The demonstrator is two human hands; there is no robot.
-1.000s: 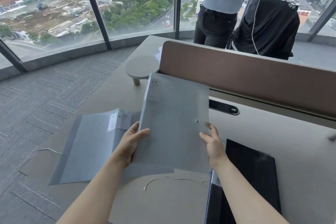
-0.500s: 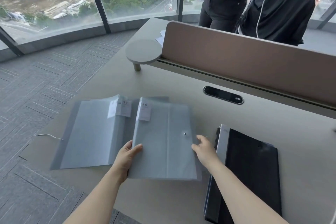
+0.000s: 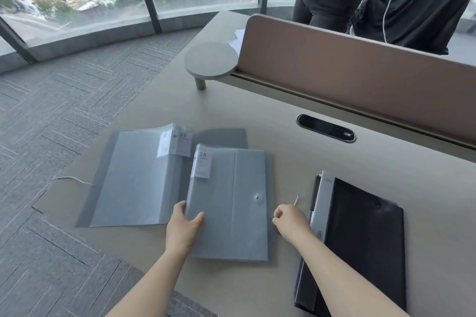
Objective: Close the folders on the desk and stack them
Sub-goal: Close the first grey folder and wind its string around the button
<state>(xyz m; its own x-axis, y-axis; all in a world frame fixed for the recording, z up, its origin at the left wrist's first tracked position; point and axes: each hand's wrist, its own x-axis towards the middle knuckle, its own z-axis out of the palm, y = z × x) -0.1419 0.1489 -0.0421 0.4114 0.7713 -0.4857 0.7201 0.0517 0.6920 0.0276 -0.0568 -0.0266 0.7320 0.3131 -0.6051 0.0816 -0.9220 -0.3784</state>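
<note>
A closed grey translucent folder (image 3: 231, 201) with a "20" label lies flat on the desk, over the right half of an open grey folder (image 3: 134, 177) spread out to its left. My left hand (image 3: 184, 226) grips the closed folder's left edge, thumb on top. My right hand (image 3: 291, 219) is just off its right edge, fingers curled, pinching a thin elastic cord (image 3: 296, 199). A small button (image 3: 257, 197) sits near the closed folder's right edge. Closed black folders (image 3: 365, 239) lie stacked at the right, one with a white spine.
A brown divider panel (image 3: 360, 69) runs across the back of the desk (image 3: 283, 162), with a round shelf (image 3: 210, 63) at its left end and a cable port (image 3: 325, 128) below. A person stands behind it beside a black bag. A loose cord (image 3: 72, 179) hangs off the desk's left edge.
The closed folder came down from a raised, tilted hold and now lies flat on the open folder's right half. My right hand left its edge and moved right to the cord.
</note>
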